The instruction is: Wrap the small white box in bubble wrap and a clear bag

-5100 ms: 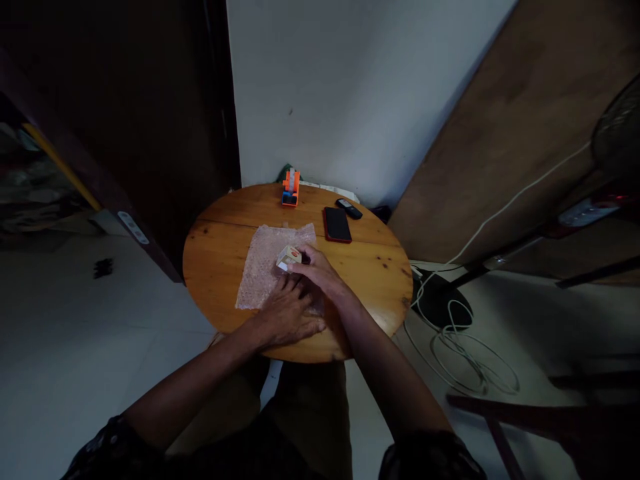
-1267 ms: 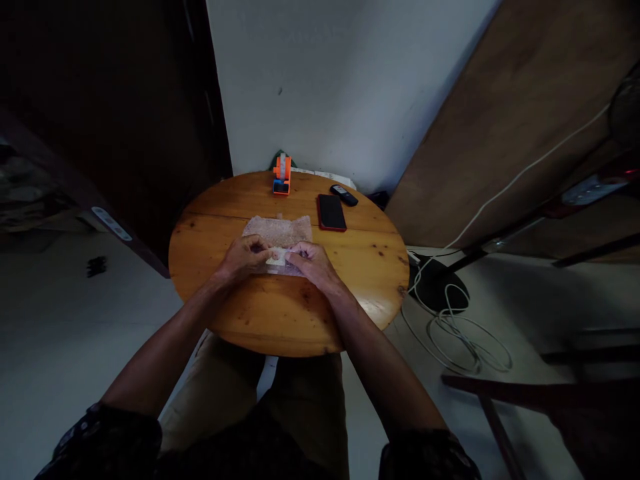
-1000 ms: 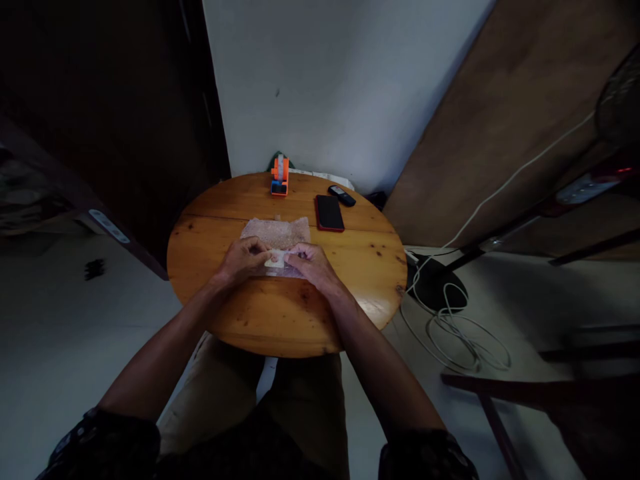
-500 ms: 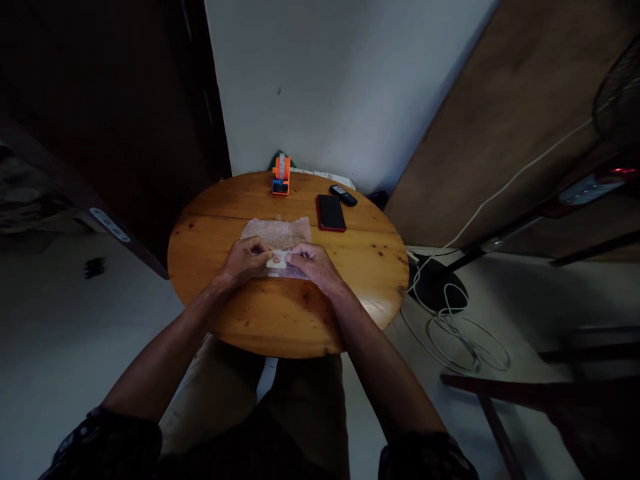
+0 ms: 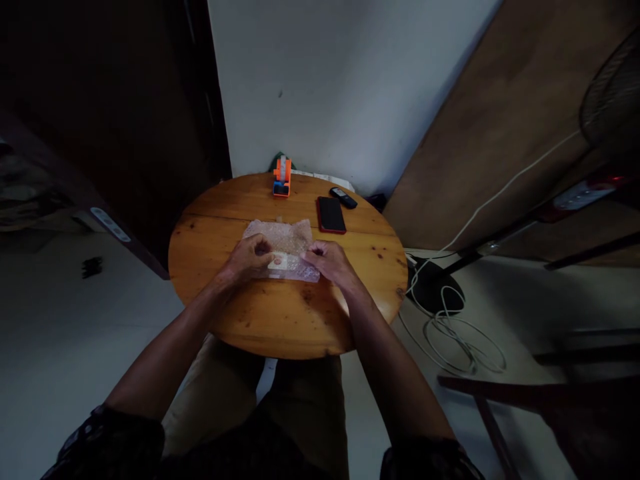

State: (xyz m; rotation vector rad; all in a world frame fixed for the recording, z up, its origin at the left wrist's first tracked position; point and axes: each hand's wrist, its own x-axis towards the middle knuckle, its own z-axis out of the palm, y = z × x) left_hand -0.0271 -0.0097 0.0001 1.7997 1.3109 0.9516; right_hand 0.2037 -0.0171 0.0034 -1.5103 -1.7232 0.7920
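A sheet of clear bubble wrap [image 5: 280, 232] lies on the round wooden table, with a small flat white piece [image 5: 277, 261] bearing a reddish mark on its near half. My left hand [image 5: 246, 257] rests at the left side of the wrap; its fingers are curved, a gap shows between index finger and thumb, and the thumb tip reaches the white piece's left edge. At the wrap's right edge, my right hand [image 5: 329, 260] pinches the bubble wrap between thumb and fingers, apart from the white piece.
Behind the wrap stand an orange tape dispenser [image 5: 282, 177], a dark phone-like slab with a red edge [image 5: 331, 214] and a small black remote [image 5: 343, 197]. The wooden table [image 5: 280, 313] meets a wall at the back. A coiled pale cable [image 5: 453, 340] lies on the floor to the right.
My right hand has moved right, off the white piece and onto the wrap's edge. The wrap's near right corner now reaches further right. My left hand has hardly moved.
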